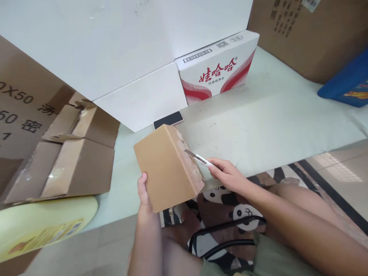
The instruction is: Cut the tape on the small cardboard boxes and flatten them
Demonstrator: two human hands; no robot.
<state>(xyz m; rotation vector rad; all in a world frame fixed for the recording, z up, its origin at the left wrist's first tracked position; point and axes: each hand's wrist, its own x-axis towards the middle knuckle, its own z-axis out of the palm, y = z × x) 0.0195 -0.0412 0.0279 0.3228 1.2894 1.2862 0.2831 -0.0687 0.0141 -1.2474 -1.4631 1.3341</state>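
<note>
A small brown cardboard box (165,168) is tilted over the table's front edge. My left hand (144,193) grips its left side, thumb on the near face and the other fingers hidden behind it. In my right hand (225,173) is a white utility knife (202,159) with its blade out. The blade's tip is at the box's taped right side, where the surface looks torn and rough; whether it cuts in I cannot tell. Behind the box lies a dark-screened phone (168,119), partly covered by it.
A white and red water carton (218,71) stands at the back beside a large white box (123,42). Opened brown boxes (83,165) sit at left, above a pale yellow-green container (51,226). At right are a blue container (346,82) and a big brown carton (310,42) on the pale tabletop (273,115).
</note>
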